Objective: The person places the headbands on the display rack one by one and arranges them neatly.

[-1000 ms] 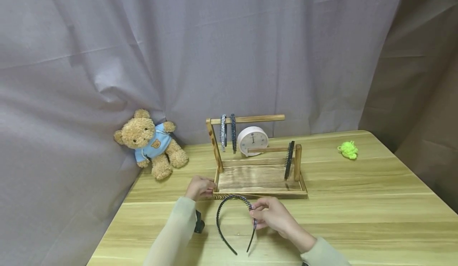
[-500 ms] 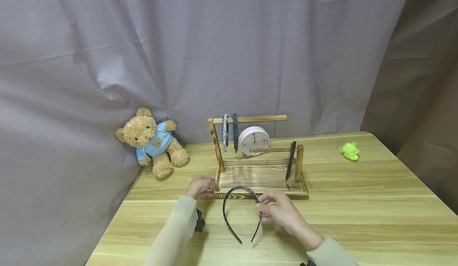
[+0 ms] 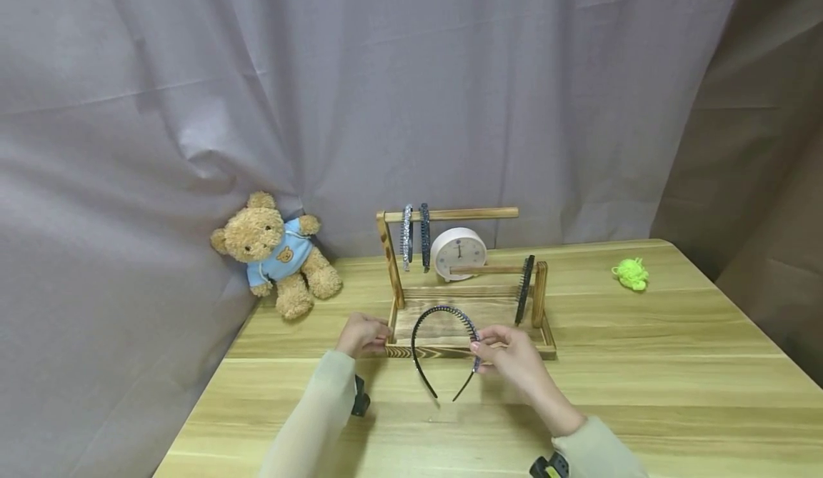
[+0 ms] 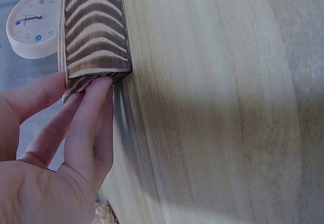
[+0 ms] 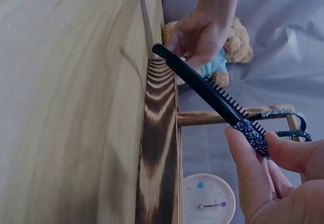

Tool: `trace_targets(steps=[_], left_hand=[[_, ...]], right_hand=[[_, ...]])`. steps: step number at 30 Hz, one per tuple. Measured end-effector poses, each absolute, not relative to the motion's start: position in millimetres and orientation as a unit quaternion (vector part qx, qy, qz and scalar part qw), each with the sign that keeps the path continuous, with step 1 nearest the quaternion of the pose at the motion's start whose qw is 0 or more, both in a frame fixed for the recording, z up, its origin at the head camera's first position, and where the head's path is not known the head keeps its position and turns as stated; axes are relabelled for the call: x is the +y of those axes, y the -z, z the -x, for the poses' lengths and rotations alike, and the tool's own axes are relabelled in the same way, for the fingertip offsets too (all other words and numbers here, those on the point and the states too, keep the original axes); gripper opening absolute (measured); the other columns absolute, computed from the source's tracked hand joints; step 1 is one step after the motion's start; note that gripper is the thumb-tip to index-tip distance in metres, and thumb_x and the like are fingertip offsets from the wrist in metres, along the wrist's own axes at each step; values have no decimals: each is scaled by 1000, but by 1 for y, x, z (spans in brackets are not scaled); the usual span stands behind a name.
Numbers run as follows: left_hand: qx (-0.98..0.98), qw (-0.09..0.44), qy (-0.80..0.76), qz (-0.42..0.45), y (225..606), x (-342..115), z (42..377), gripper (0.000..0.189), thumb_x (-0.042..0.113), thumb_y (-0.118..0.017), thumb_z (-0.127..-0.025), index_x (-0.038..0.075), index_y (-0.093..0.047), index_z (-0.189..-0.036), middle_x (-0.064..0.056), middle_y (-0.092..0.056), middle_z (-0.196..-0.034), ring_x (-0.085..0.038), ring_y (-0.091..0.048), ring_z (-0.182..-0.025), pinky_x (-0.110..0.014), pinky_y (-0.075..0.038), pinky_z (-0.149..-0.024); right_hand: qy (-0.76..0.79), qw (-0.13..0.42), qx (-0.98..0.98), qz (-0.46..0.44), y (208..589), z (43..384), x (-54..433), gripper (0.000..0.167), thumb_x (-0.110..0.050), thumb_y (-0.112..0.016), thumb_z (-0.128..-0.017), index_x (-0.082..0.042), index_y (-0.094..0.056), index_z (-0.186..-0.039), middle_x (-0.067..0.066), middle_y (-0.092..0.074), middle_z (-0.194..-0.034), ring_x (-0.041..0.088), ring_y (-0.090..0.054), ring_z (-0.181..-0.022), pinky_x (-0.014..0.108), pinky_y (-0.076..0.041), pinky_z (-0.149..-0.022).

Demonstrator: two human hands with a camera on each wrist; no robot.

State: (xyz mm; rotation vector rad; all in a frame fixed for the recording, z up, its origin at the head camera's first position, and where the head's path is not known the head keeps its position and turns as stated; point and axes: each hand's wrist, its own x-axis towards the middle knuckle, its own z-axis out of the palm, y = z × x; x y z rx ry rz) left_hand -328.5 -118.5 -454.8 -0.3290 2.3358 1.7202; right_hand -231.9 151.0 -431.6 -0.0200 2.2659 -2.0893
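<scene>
My right hand point(image 3: 514, 358) pinches a dark toothed headband point(image 3: 444, 310) with glittery decoration, its arch up and its two ends pointing down. The headband is held in front of the wooden rack point(image 3: 469, 353) and overlaps its tray in the head view. In the right wrist view, thumb and fingers point(image 5: 243, 158) grip the glittery stretch of the band. My left hand point(image 3: 363, 335) holds the rack's front left corner, with fingertips point(image 4: 101, 84) against the tray's end. Two glittery headbands, one silver point(image 3: 406, 239) and one dark blue point(image 3: 425, 239), hang from the upper bar.
A black headband point(image 3: 524, 289) hangs on the lower bar, near its right post. Behind the rack stands a white round clock point(image 3: 459, 249). A teddy bear point(image 3: 276, 253) in a blue top sits at the left, and a neon yellow-green bundle point(image 3: 631, 274) lies at the right.
My right hand has carried the headband up and away from me, slightly to the right, so its arch now overlaps the tray. The left hand stays at the rack's corner.
</scene>
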Motion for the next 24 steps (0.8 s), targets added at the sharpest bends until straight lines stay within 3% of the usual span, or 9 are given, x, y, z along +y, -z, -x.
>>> trace_targets(steps=[6,12,19,24], left_hand=[[796,107,-585,114,454,-118,328,29,-5,-66,-86,-12,-66,-113,-20,-71,-89,-16,-63,-65,-33,-63,-68],[797,108,-584,108,454,-119,327,30,-5,-66,-86,-13,-65,-114,-23,-71,-92,-16,-64,-66,-34,-63,-69],[802,111,-575,116,453,-118,327,31,-3,-66,-87,-12,-65,-116,-18,-70,-89,-15,-60,-65,-32,-63,-68],[800,110,-579,117,454,-118,327,31,-4,-66,-86,-12,-65,-116,-16,-70,-85,-14,-60,-63,-31,-63,-67]], right_hand=[[674,13,739,3,429,238,155,29,2,-65,-89,13,-59,-116,25,-64,-105,16,-66,-72,34,-63,-71],[675,-11,738,3,426,243,156,28,1,-66,-89,12,-59,-114,20,-65,-101,16,-67,-76,33,-63,-72],[674,-43,737,-5,422,248,154,25,0,-65,-89,9,-61,-113,22,-65,-103,21,-69,-81,30,-63,-73],[678,-63,732,-12,419,251,152,25,0,-65,-90,8,-61,-113,23,-64,-107,16,-69,-77,29,-62,-73]])
